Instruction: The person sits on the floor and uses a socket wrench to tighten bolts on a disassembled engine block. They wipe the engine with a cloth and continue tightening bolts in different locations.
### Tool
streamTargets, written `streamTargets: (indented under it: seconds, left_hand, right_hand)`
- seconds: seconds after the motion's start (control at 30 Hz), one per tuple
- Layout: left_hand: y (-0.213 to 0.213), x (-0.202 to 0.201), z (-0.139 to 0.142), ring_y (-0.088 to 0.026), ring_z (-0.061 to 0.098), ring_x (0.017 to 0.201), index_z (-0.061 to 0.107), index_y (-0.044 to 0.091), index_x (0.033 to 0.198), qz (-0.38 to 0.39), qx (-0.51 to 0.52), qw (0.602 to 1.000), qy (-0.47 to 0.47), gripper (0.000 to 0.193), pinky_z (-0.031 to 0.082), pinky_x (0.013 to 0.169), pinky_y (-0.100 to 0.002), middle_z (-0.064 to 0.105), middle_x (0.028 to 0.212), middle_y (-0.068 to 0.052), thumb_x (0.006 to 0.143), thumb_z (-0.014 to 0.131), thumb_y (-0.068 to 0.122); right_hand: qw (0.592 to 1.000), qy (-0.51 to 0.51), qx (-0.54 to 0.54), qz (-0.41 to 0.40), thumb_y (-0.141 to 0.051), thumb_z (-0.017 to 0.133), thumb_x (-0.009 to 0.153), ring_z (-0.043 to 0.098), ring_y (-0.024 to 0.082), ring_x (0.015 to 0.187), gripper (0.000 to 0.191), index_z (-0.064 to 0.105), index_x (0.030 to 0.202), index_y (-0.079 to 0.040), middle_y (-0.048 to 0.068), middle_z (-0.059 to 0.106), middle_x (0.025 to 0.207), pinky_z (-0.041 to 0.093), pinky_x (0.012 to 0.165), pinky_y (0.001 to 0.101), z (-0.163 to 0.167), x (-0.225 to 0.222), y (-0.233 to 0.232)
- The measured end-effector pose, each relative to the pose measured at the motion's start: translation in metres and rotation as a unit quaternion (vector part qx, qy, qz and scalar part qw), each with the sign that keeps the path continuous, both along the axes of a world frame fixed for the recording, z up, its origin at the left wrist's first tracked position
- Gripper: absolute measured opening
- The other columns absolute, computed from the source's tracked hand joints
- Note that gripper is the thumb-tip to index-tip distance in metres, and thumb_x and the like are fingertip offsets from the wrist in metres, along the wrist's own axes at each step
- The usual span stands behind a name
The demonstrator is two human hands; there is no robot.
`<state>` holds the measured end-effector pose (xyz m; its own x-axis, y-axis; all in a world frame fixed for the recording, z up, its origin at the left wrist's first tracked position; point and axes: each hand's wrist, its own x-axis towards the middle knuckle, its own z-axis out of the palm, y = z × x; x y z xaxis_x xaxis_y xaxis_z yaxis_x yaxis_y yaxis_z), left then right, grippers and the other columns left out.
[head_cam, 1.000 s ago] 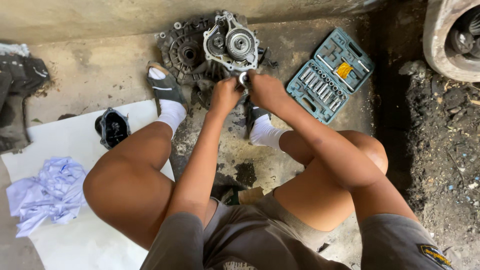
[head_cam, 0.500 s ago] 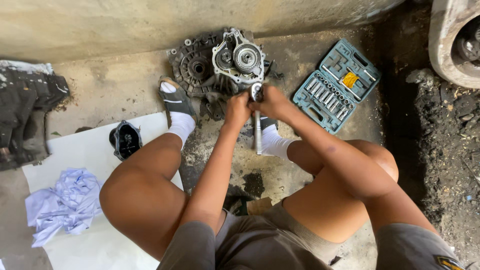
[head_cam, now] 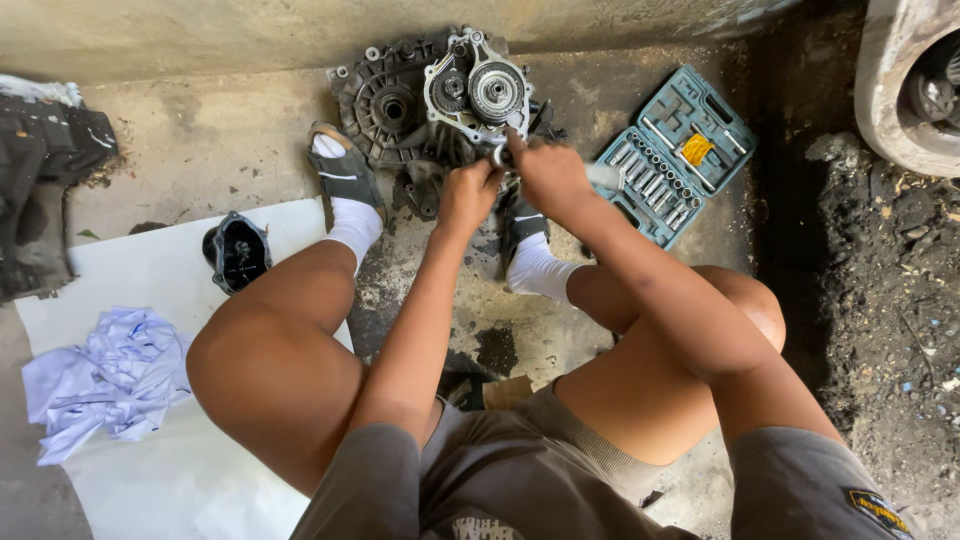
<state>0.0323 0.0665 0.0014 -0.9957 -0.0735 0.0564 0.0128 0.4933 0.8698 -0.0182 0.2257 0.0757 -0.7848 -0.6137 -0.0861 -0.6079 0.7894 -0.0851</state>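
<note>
Concrete floor point(head_cam: 200, 150), stained and dusty, then a white sheet point(head_cam: 150, 440) at left carrying a crumpled pale blue rag point(head_cam: 100, 385) and a small black housing part point(head_cam: 238, 252). Main item: grimy grey cast-metal gearbox casing point(head_cam: 400, 105) with a brighter aluminium gear assembly point(head_cam: 478, 92) on top, sat on the floor against the wall between the person's sandalled feet. Teal plastic socket set case point(head_cam: 672, 155) lies open just right of it. Left hand point(head_cam: 468, 195) is clenched around something at the casing's lower edge; right hand point(head_cam: 545, 175) is wrapped round a chrome ratchet-type tool point(head_cam: 500, 155) touching the assembly. Judgement: seat the socket square on the fastener, steady the casing with a foot, pull smooth so it doesn't slip or round off. The fastener is hidden under the hands; what the left hand grips can't be made out; the tool's handle is motion-blurred. Round object point(head_cam: 915, 85) top right is cut off, dark bundle point(head_cam: 45, 160) far left is unclear.
</note>
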Motion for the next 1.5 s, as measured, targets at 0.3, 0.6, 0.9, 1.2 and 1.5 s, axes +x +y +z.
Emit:
streamTargets:
  seconds: [0.3,0.6,0.9,1.2,1.5]
  left_hand:
    - [-0.01,-0.002,-0.005,-0.042,0.071,0.083,0.075,0.005,0.1,0.001,0.039,0.999,0.022,0.017,0.057,0.069,-0.047,0.072,0.088,-0.022,0.083,0.075,0.01]
    - [-0.003,-0.004,0.001,-0.042,0.071,0.082,0.075,0.004,0.097,-0.023,0.019,0.999,0.012,0.014,0.055,0.069,-0.047,0.07,0.087,-0.024,0.087,0.075,0.013]
    - [0.002,0.001,-0.008,-0.044,0.069,0.084,0.075,0.003,0.094,0.016,-0.038,0.998,0.056,0.007,0.054,0.07,-0.05,0.071,0.089,-0.024,0.088,0.073,0.007]
    - [-0.005,0.0,0.003,-0.041,0.072,0.082,0.075,0.002,0.097,-0.063,0.027,0.997,0.046,0.015,0.056,0.069,-0.045,0.074,0.094,-0.022,0.085,0.076,0.01]
    - [-0.006,-0.003,-0.01,-0.039,0.074,0.086,0.073,0.002,0.097,-0.032,0.009,0.997,0.066,0.015,0.058,0.073,-0.044,0.073,0.094,-0.02,0.083,0.067,0.004]
  right_hand:
    - [0.982,-0.15,-0.089,-0.073,-0.014,0.069,0.087,0.069,0.042,0.089,0.039,0.062,0.124,-0.005,0.023,0.072,0.092,0.053,0.075,0.0525,0.005,0.014,-0.006]
    - [0.988,0.131,0.02,0.083,-0.007,0.069,0.078,0.073,0.032,0.095,0.051,0.065,0.129,-0.009,0.014,0.074,0.096,0.056,0.092,0.0425,0.005,0.0,0.002]
    - [0.957,-0.197,-0.182,-0.112,-0.018,0.081,0.077,0.07,0.043,0.09,0.047,0.062,0.117,0.001,0.025,0.072,0.094,0.056,0.077,0.0498,-0.012,0.011,0.002]
    - [0.975,0.195,-0.031,0.104,-0.008,0.075,0.074,0.075,0.03,0.097,0.038,0.061,0.109,-0.011,0.013,0.074,0.093,0.06,0.087,0.0434,-0.005,0.003,0.009]
    - [0.926,-0.267,-0.203,-0.175,-0.02,0.084,0.078,0.073,0.037,0.086,0.044,0.061,0.109,0.003,0.022,0.073,0.095,0.058,0.078,0.0469,0.003,0.01,-0.005]
